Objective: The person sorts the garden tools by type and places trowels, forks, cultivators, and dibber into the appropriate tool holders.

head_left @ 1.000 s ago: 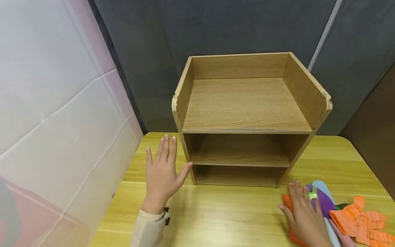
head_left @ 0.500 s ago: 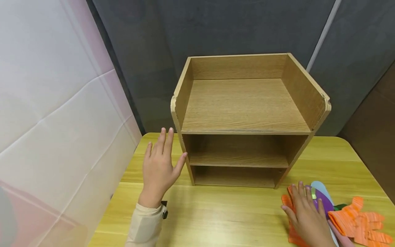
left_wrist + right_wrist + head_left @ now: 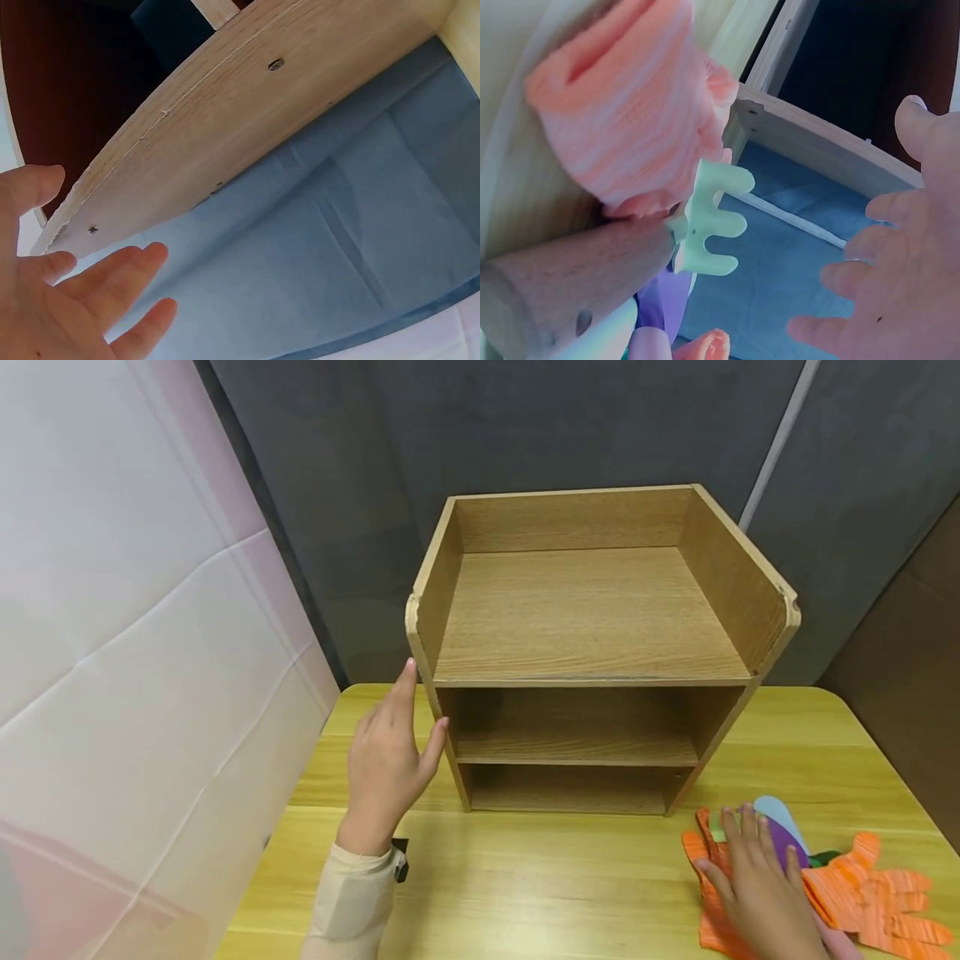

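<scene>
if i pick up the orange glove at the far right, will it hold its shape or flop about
It will probably flop: the orange glove looks like soft, stretchy knit fabric. It's likely light too, since it looks thin with nothing visibly filling it. Rolling seems unlikely if it's pushed, as it lies fairly flat and splayed.

A dark backdrop (image 3: pixel 337 452) rises behind a yellow table (image 3: pixel 555 881), between a pale sheet (image 3: pixel 142 527) and brown panel (image 3: pixel 903 643).

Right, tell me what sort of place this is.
Probably a partitioned booth for tabletop work: a dark backdrop stands behind the wood-grain table, and a pale printed sheet hangs along its left side.
</scene>
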### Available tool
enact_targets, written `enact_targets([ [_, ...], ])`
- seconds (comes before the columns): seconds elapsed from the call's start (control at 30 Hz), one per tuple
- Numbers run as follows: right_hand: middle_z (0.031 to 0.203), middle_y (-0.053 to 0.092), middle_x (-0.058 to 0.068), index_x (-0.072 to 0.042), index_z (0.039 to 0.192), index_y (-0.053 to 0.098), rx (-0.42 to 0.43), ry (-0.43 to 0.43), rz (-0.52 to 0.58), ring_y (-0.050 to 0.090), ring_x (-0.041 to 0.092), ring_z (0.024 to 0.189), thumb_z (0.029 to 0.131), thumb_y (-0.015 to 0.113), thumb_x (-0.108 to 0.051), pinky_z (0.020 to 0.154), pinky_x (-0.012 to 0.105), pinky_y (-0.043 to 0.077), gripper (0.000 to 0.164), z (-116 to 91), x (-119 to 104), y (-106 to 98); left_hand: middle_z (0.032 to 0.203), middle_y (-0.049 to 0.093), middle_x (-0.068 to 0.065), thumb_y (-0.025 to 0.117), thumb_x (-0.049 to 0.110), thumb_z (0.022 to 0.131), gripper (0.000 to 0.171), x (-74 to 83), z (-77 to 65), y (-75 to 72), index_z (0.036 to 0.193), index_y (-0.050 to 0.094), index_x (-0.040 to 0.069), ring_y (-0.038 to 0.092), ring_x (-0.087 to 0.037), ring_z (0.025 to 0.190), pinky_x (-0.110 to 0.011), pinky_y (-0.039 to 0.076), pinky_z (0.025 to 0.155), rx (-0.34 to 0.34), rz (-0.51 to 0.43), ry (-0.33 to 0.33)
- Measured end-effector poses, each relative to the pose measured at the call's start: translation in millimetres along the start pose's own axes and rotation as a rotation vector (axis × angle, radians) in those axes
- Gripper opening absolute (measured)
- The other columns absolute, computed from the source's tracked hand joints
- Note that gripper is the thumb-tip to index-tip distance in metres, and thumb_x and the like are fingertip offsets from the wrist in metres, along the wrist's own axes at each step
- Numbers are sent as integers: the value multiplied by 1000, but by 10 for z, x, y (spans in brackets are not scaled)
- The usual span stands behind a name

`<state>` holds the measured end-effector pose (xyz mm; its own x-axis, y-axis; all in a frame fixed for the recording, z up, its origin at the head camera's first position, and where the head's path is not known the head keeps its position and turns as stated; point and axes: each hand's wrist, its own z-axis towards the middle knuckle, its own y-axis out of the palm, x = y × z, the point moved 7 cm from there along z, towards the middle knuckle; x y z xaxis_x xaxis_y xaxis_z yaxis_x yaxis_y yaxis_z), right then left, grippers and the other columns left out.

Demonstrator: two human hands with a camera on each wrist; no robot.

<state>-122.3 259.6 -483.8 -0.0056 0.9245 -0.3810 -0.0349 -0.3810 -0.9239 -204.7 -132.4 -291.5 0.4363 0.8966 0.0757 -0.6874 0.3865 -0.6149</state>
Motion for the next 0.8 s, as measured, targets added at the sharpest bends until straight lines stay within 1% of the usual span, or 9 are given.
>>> enact_targets([
  [0.13,155,-3,35,1,153,7,12,6,-5,-2,54,142,100,40,-48,104,73,-13,80,4,48,-13,120,66,-21,72,23,83,80,6,23,21,149,32,2,67,-38,94,-51,53,86,1,-3,-1],
  [0.3,154,-10,35,-3,154,-2,6,24,2,-2,57,140,100,39,-48,105,74,-11,81,-13,129,-24,109,68,-22,74,21,81,79,26,23,47,146,35,-2,68,-37,91,-50,53,87,17,-1,8],
  [0.43,154,-9,35,-6,154,-3,25,31,-7,0,56,141,100,40,-47,106,75,-5,80,-25,193,-57,100,69,-20,74,19,80,77,38,35,60,144,38,-5,68,-36,87,-50,53,85,39,-13,15],
  [0.53,153,-9,36,-5,155,-1,31,40,-7,1,55,141,100,40,-47,105,76,-1,80,-27,237,-69,96,70,-19,74,17,80,75,33,50,67,143,39,-6,69,-34,84,-49,54,82,56,-26,17],
  [0.67,152,-8,38,-1,154,0,20,58,3,3,58,139,100,39,-47,101,78,6,80,-28,295,-67,98,71,-19,72,16,80,75,22,73,86,144,38,-5,70,-30,82,-48,54,77,59,-39,13],
  [0.73,151,-8,40,-1,154,0,11,69,9,2,59,139,100,39,-48,100,79,8,81,-27,326,-61,99,71,-18,71,17,81,75,14,80,100,145,37,-3,71,-30,80,-47,54,71,57,-45,6],
  [0.8,150,-7,41,-1,154,0,7,80,15,1,59,138,100,39,-48,99,80,9,81,-26,358,-56,99,72,-18,71,17,81,75,6,83,114,145,36,-2,70,-30,74,-45,53,63,55,-52,-3],
])
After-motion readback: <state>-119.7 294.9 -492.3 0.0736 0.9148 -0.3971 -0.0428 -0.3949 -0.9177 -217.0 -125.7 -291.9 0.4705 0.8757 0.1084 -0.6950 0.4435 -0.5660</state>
